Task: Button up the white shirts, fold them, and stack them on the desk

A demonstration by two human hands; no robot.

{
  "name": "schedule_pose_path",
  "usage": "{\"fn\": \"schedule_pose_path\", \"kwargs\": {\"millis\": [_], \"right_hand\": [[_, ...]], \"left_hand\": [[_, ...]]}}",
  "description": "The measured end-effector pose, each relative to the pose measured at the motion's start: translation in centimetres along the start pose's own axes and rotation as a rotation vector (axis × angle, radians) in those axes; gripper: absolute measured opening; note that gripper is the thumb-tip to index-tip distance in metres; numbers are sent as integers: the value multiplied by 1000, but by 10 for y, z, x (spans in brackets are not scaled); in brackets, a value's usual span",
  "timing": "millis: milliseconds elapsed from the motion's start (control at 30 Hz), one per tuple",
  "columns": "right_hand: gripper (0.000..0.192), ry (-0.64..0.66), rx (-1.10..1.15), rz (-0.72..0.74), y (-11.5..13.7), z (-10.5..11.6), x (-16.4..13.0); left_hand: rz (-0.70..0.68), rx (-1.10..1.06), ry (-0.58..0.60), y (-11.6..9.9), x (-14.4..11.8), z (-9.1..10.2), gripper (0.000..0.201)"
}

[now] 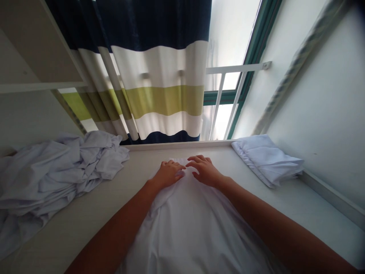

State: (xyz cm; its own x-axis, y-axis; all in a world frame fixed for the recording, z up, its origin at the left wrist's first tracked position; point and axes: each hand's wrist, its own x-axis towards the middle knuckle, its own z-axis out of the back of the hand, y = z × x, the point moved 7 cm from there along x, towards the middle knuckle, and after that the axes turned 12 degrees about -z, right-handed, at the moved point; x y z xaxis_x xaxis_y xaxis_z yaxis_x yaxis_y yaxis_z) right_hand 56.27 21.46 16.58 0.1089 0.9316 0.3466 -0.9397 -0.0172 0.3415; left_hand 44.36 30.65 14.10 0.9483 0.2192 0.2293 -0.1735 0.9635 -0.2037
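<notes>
Both hands rest at the far end of a white cloth garment (pixel 188 224) spread flat along the middle of a pale, light-grey tabletop (pixel 68 224), the forearms lying over the cloth on either side. Left hand (pixel 169 174): palm down, fingers (pixel 178 167) loosely spread and pressing the fabric, nothing gripped. Right hand (pixel 204 170): likewise open and palm down, its fingertips (pixel 190 164) just beside those of the left hand, touching the same upper edge of the garment. Whether either thumb pinches a fold beneath cannot be told. Remaining items, taken from largest to smallest and placed relative to the white garment: beyond it, behind the table's far edge, hangs a broad striped curtain in navy, white and olive-green bands (pixel 159 83), drawn across the left part of a bright window with a green frame (pixel 251 49); a white metal guard rail (pixel 236 69) crosses the uncovered glass. To the garment's left, well apart from it, lies a large crumpled heap of white cloth (pixel 54 179), unfolded and spilling toward the table's left edge. To the garment's right, near the far corner and against a plain white wall (pixel 322 114), sits a small neatly folded stack of white cloth (pixel 266 160), apart from both hands.
</notes>
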Motion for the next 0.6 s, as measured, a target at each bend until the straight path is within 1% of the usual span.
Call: {"fn": "schedule_pose_path", "kwargs": {"millis": [67,133,167,233,300,333,367,400,467,533,600], "right_hand": [[35,126,90,16,-7,-3,10],[31,219,261,-20,-15,3,22],[31,245,341,-56,-20,8,29],[32,231,408,-103,-30,20,44],[33,198,355,-55,-37,27,54],[34,210,307,0,-38,24,57],[36,249,257,54,-38,16,57],[38,304,213,92,-40,6,55],[35,392,158,119,-42,-16,50],[24,392,145,115,-42,-27,46],[15,324,164,102,-37,-25,44]], "left_hand": [[-6,-39,58,6,6,-5,25],[-13,-73,88,11,13,-6,19],[-15,-84,93,14,17,-5,17],[-7,-97,86,20,24,0,17],[10,-112,66,26,31,4,20],[20,-124,56,28,34,5,21],[30,-139,47,30,37,6,21],[42,-157,39,31,38,5,20],[75,-202,20,32,39,1,20],[114,-253,-26,31,35,-4,22],[155,-306,-111,27,27,-7,24]]}}
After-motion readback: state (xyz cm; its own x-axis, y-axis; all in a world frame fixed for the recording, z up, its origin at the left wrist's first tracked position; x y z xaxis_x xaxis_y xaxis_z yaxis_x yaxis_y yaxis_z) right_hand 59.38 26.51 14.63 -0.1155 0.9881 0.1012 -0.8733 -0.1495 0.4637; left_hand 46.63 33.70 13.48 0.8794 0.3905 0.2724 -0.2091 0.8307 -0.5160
